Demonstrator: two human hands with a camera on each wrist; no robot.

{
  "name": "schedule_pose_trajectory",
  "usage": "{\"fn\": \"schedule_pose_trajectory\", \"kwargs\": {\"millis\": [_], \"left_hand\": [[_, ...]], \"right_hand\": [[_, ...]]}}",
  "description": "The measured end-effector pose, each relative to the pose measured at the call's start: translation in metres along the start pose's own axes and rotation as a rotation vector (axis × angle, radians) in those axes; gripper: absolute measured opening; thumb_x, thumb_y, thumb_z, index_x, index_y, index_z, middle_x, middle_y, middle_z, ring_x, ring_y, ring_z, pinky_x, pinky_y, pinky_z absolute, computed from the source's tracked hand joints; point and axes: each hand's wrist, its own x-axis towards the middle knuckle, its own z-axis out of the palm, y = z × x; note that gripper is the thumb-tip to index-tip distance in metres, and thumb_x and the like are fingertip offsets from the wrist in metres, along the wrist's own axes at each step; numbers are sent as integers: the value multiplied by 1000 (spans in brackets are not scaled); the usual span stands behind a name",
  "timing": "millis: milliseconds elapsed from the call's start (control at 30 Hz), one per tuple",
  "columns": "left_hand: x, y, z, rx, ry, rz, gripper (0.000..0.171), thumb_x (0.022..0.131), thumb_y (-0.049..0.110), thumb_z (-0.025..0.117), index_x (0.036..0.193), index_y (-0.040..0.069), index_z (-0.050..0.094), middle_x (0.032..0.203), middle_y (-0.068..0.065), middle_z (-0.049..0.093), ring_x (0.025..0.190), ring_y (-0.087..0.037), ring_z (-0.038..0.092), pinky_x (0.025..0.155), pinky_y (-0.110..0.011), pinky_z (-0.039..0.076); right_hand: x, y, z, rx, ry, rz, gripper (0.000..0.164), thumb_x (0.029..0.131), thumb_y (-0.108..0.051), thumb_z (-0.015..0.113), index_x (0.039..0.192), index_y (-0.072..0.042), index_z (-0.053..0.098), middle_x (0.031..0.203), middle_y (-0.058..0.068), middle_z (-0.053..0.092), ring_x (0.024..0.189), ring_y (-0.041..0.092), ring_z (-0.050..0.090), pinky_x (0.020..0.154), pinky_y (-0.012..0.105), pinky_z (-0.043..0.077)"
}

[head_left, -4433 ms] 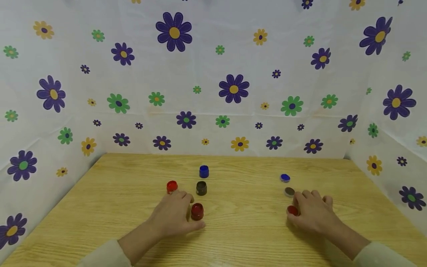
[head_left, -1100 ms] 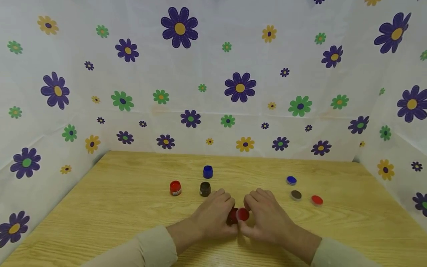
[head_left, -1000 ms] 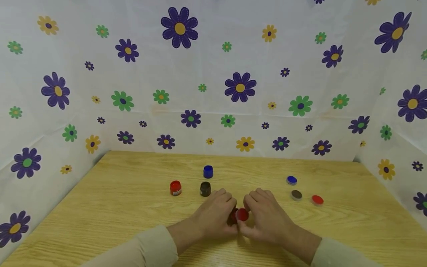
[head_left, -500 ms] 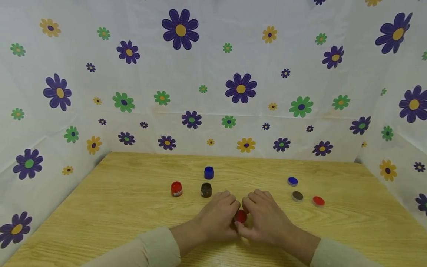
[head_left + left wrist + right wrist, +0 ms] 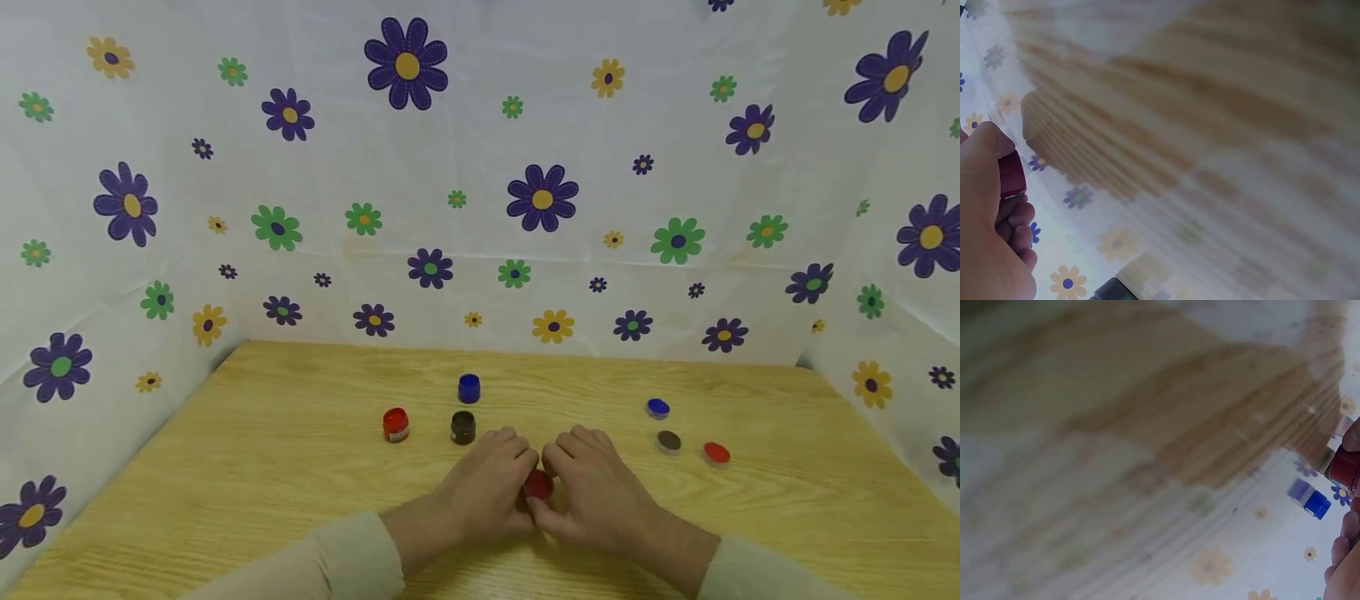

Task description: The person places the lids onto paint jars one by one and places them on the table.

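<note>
A small dark red paint jar [image 5: 1344, 467] is held between my two hands near the middle of the table. My left hand [image 5: 483, 490] grips it from the left, fingers curled and hiding most of its side in the head view. The fingers of my right hand [image 5: 600, 492] pinch the round dark red lid [image 5: 539, 485], which faces up at the jar's mouth. Whether the lid is seated cannot be seen. Close to my left hand stands an uncovered dark brown or black paint jar [image 5: 463, 427].
An uncovered red jar [image 5: 396, 425] and blue jar [image 5: 469, 389] stand farther left and back. Blue [image 5: 657, 408], dark brown [image 5: 669, 442] and red [image 5: 716, 452] lids lie at the right of the wooden table [image 5: 285, 467]. Flowered cloth [image 5: 337, 167] surrounds the table's back and sides.
Both hands have come together from opposite sides, bringing the dark red jar and its lid with them. During the last second the lid has shifted slightly left, over the jar.
</note>
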Motion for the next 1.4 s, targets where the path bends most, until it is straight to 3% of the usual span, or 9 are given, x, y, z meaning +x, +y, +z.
{"fn": "schedule_pose_trajectory", "kwargs": {"millis": [300,533,700,1033,1267,1400], "left_hand": [[0,0,-5,-4,-69,-46,36,77,47,76,93,16,65,85,10,57,81,-8,44,74,-22,39],[0,2,-5,-38,0,-41,30,80,45,73,83,19,59,76,12,47,77,-7,40,70,-21,34],[0,0,-7,-38,45,-33,28,77,41,75,82,18,60,75,12,49,76,-7,40,69,-21,33],[-1,0,-2,-23,48,-20,25,78,39,74,82,19,59,77,12,50,76,-8,40,71,-21,35],[-3,3,-1,-8,-1,-4,29,79,43,75,85,18,62,80,11,52,76,-8,39,71,-21,35],[-2,3,0,-7,30,14,28,79,42,75,83,18,63,78,11,52,75,-8,40,71,-21,35]], "right_hand": [[1,1,-2,26,22,27,36,79,-53,73,89,-21,60,87,-7,58,82,10,41,87,35,41],[0,3,-2,4,74,-35,33,77,-48,72,91,-21,60,85,-11,50,80,8,38,81,32,39],[2,2,-2,-39,71,-58,28,78,-44,70,90,-21,60,82,-12,46,80,9,38,83,33,38],[1,-2,-1,-65,45,-38,24,80,-43,68,86,-22,58,80,-13,44,79,9,37,83,32,38],[-1,-4,2,-52,33,-38,27,79,-46,69,79,-22,56,77,-13,42,78,9,36,83,32,38],[-1,-3,2,-63,58,-44,29,78,-47,70,77,-22,57,77,-12,42,77,9,37,82,32,38]]}}
